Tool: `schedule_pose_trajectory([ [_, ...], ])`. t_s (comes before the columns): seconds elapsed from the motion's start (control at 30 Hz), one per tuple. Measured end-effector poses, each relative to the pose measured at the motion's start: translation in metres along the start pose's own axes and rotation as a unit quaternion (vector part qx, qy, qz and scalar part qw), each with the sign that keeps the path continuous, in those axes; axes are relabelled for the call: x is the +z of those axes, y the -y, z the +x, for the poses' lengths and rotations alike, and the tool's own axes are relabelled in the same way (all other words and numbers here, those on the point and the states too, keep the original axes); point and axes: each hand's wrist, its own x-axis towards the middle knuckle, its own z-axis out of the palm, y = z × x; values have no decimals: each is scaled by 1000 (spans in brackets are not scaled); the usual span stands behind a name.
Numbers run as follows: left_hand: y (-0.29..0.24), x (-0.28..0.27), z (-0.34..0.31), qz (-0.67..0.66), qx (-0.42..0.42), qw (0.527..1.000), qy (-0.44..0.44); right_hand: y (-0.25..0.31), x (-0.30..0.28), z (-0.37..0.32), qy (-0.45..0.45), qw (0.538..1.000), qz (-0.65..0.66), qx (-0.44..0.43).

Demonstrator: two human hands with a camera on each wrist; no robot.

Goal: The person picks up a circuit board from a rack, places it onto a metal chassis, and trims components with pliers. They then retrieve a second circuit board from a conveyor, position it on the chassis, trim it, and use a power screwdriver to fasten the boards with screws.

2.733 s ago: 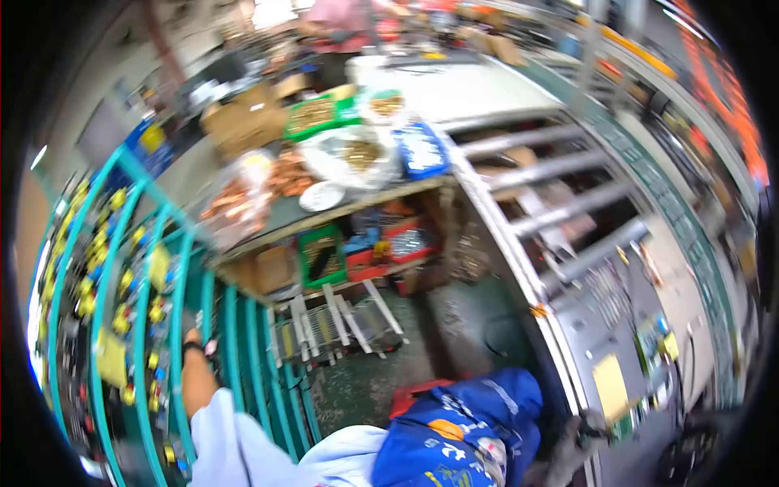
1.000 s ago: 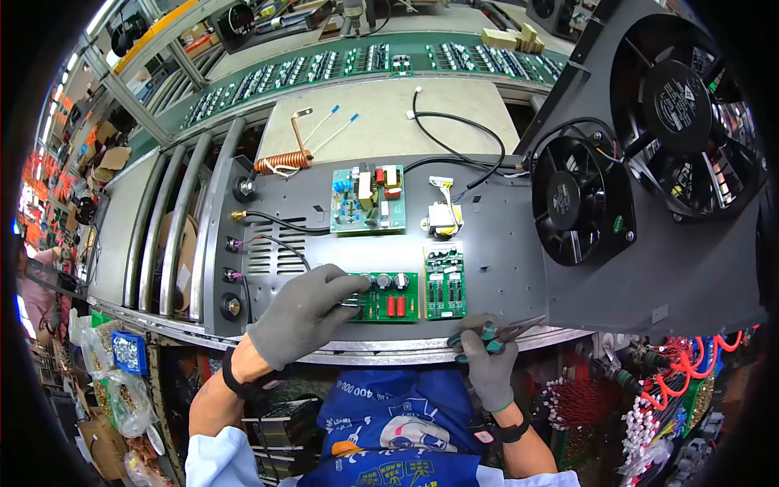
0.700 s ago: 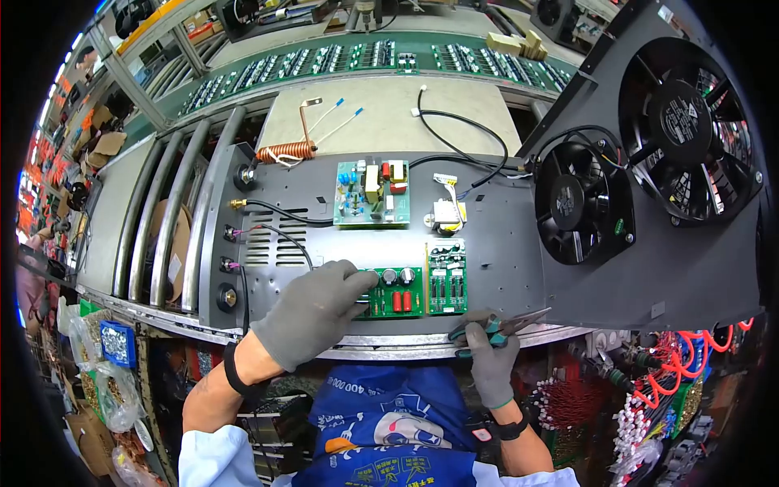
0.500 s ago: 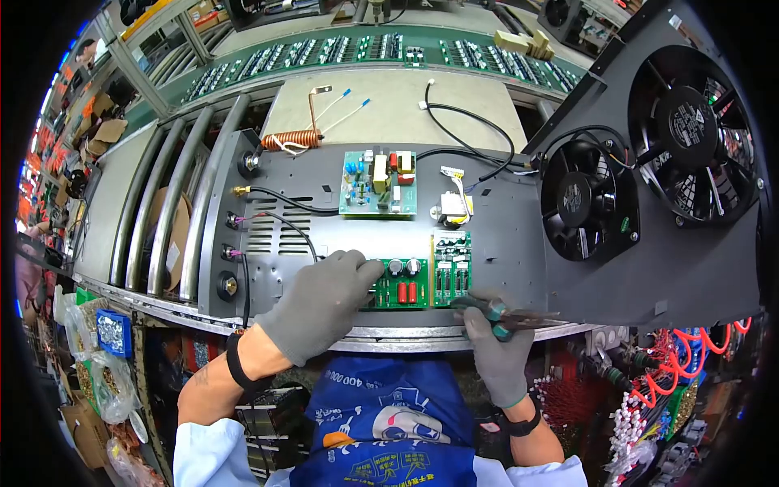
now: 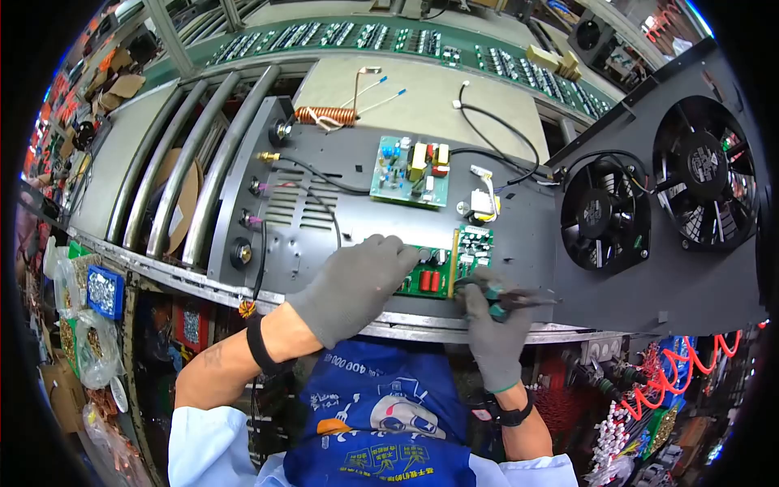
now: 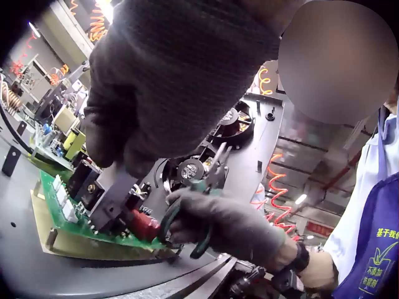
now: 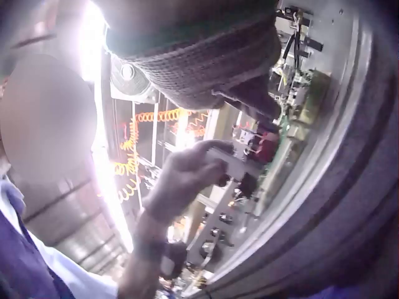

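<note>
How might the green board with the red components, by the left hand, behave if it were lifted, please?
The green board would probably stay stiff, since it looks like a flat, unbent panel. It may be fragile on top, as red components and cylindrical parts stand exposed there; a grip pressing on them could bend them.

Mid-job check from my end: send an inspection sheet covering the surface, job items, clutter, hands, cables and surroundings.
Surface: gray chassis, metal rollers to its left.
Job items: green board near the chassis's front edge, bearing a gray metal plate; pliers.
Clutter: copper coil at the chassis's back edge.
Hands: left hand pinches the plate; right hand holds the pliers.
Cables: black cable curls over the pale panel, white plug unconnected.
Surroundings: fans at right; blue bin at lower left.
</note>
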Motion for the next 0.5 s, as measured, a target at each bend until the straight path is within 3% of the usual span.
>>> schedule_pose_trajectory([
  [0.13,0,-1,-1,-21,-31,999,22,2,-1,6,-8,990,-87,-110],
  [0.23,3,3,-1,-31,-29,999,7,6,3,24,-1,1000,-6,22],
  [0.27,3,4,-2,-31,-31,999,7,13,7,30,-7,1000,22,17],
  [0.37,5,5,-2,-36,-37,999,8,11,15,41,-21,999,7,-40],
  [0.47,7,6,0,-47,-35,998,9,-11,19,50,44,987,-146,52],
  [0.5,9,7,1,-51,-34,998,8,-10,15,52,42,988,-131,72],
])
